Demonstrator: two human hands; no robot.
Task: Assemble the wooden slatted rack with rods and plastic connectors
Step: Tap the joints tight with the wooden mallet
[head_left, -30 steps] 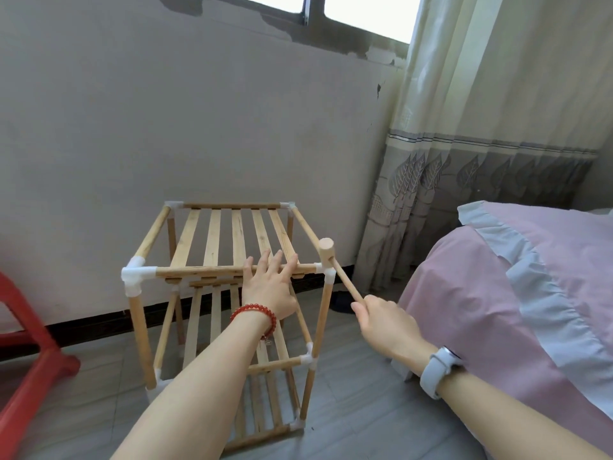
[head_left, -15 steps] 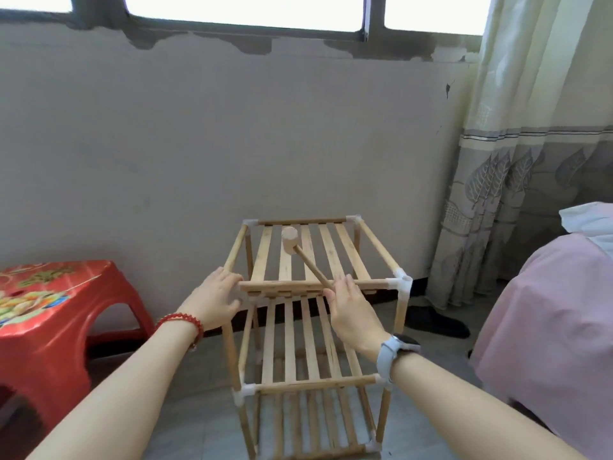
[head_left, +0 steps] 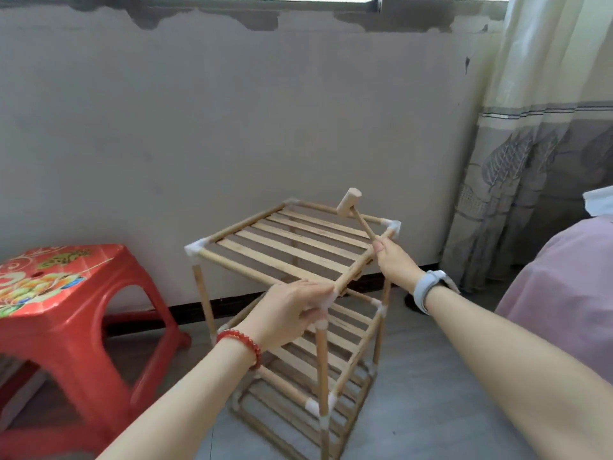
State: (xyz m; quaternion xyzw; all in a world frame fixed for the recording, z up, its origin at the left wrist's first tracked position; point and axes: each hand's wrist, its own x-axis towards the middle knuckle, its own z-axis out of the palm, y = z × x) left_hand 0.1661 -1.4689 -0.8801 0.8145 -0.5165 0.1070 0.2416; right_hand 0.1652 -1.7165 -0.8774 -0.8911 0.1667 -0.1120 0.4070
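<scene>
The wooden slatted rack (head_left: 292, 250) stands on the floor with three slatted tiers, round rods and white plastic connectors (head_left: 195, 249) at the corners. It is turned so one corner faces me. My left hand (head_left: 292, 310) grips the nearest top corner, covering its connector. My right hand (head_left: 393, 260) holds the handle of a small wooden mallet (head_left: 349, 202) above the right top rail. The mallet head hovers over the far edge of the top tier, near the far right connector (head_left: 391, 225).
A red plastic stool (head_left: 66, 293) stands to the left of the rack. A bed with a pink cover (head_left: 564, 293) is at the right, with a patterned curtain (head_left: 530, 161) behind it. The wall is close behind the rack. Grey floor lies around the rack's base.
The rack has rotated so a corner now points at me. My left hand moved from the left front corner to the nearest corner. The mallet swung right, toward the far right edge.
</scene>
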